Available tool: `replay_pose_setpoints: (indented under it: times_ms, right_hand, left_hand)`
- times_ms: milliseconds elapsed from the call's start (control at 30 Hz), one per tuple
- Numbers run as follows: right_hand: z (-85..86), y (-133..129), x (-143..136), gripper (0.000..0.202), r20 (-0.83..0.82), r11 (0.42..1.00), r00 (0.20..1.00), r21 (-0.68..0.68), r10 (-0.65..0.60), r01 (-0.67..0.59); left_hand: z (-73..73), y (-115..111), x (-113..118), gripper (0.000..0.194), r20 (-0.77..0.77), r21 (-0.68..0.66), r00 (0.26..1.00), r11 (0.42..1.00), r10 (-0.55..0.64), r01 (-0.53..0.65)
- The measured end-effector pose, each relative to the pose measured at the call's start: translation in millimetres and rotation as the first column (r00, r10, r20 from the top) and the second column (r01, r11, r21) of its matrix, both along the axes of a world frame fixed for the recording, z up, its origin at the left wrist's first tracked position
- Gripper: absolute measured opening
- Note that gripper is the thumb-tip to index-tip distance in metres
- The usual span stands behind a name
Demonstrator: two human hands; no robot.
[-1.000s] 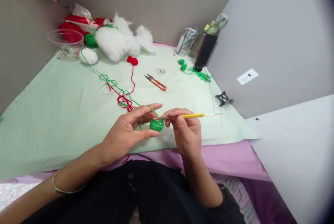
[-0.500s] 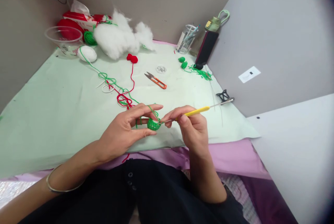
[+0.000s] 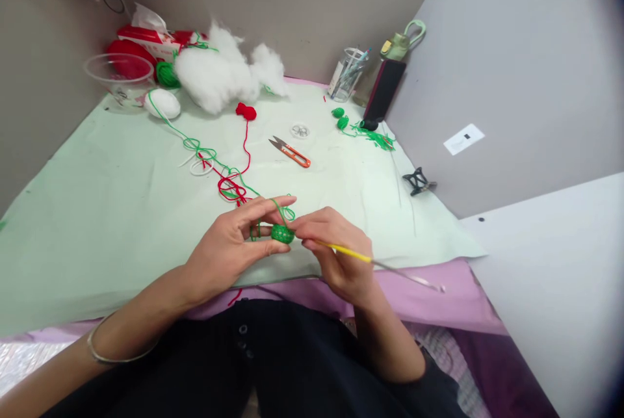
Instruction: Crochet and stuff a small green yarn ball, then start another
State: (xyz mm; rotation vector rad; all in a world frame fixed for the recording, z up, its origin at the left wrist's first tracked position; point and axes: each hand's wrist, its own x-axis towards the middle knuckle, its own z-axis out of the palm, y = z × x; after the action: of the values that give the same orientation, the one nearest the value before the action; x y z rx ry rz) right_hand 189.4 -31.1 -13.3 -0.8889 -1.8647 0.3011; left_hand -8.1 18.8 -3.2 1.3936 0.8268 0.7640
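Observation:
My left hand (image 3: 227, 239) pinches a small round green crochet piece (image 3: 281, 234) between thumb and fingers, with green yarn looped over its raised index finger. My right hand (image 3: 341, 252) grips a crochet hook (image 3: 351, 252) by its yellow handle. The hook's metal back end slants down to the right, while its tip is hidden by my right fingers, close against the green piece. From my left hand, the green yarn (image 3: 175, 125) runs back across the table. A tangle of red yarn (image 3: 231, 187) lies just beyond my left hand.
Orange thread snips (image 3: 291, 153) lie mid-table near a small clear dish (image 3: 299, 131). White stuffing (image 3: 212, 77), a plastic tub (image 3: 119, 83) and a white yarn ball (image 3: 163, 104) stand at back left. A phone (image 3: 385, 90), a bottle (image 3: 397, 47) and green scraps (image 3: 375, 136) are at right.
My right hand has turned, swinging the hook's back end from up-right to down-right. Its fingers have come closer to the green piece, which sits slightly further left.

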Motion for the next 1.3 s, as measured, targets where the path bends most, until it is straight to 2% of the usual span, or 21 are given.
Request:
replay_pose_setpoints:
  times_ms: [100,200,267,333,400,500,567,633,767,867,1033,1167,1300]
  right_hand:
    - [-10.3,-2.4,-7.3,0.023,0.099,0.956,0.98,0.258,-0.172,0.142]
    - [-20.5,-4.8,-12.7,0.027,0.147,0.834,0.906,0.47,-0.398,0.29]
    - [-25.0,-5.8,-14.7,0.03,0.13,0.778,0.873,0.527,-0.47,0.341]
    - [-26.7,-5.9,-15.5,0.033,0.124,0.779,0.885,0.54,-0.449,0.319]
    - [-25.7,-4.8,-15.7,0.036,0.084,0.826,0.927,0.489,-0.365,0.281]
    - [-20.2,-1.7,-15.6,0.034,-0.166,0.934,0.966,0.267,-0.2,0.239]
    - [-15.3,-0.4,-14.8,0.029,-0.309,0.982,0.945,0.114,-0.111,0.152]
    - [-10.9,-1.1,-13.0,0.027,-0.355,0.996,0.932,0.028,-0.066,0.082]
    - [-6.5,-6.2,-8.1,0.025,-0.403,0.995,0.91,-0.07,-0.093,0.07]
    - [-7.1,-8.8,-5.4,0.021,-0.485,0.985,0.869,-0.174,-0.1,0.016]
    - [-8.9,-6.7,-2.5,0.014,-0.639,0.938,0.761,-0.319,-0.108,-0.135]
    - [-6.1,-2.5,0.7,0.012,-0.714,0.919,0.691,-0.338,-0.111,-0.202]
    - [-3.5,-0.7,0.4,0.015,-0.733,0.889,0.674,-0.364,-0.09,-0.278]
  left_hand:
    - [0.0,-5.8,4.7,0.063,0.049,-0.117,0.997,0.992,0.058,-0.052]
    - [-2.4,-14.5,8.8,0.054,0.094,-0.077,0.988,0.991,0.121,-0.114]
    - [-4.7,-19.4,10.0,0.046,0.118,-0.025,0.982,0.989,0.151,-0.149]
    - [-6.3,-21.5,9.8,0.043,0.18,-0.08,0.974,0.989,0.139,-0.127]
    - [-6.7,-20.0,9.0,0.045,0.283,-0.248,0.953,0.968,0.104,-0.032]
    - [-5.7,-13.3,7.9,0.054,0.411,-0.45,0.909,0.882,0.067,0.138]
    - [-4.4,-8.7,7.2,0.059,0.444,-0.481,0.895,0.854,0.042,0.199]
    - [-3.2,-5.5,5.9,0.061,0.44,-0.467,0.898,0.861,0.029,0.201]
    - [-2.3,-1.3,0.4,0.064,0.351,-0.376,0.936,0.917,0.006,0.135]
    - [-3.6,2.6,-4.3,0.062,0.287,-0.297,0.956,0.943,-0.06,0.148]
    - [-6.9,10.6,-10.5,0.06,0.204,-0.192,0.962,0.956,-0.183,0.222]
    - [-5.6,16.6,-15.3,0.057,0.133,-0.121,0.952,0.949,-0.274,0.29]
    - [-4.0,14.4,-12.7,0.056,0.117,-0.123,0.962,0.957,-0.248,0.262]
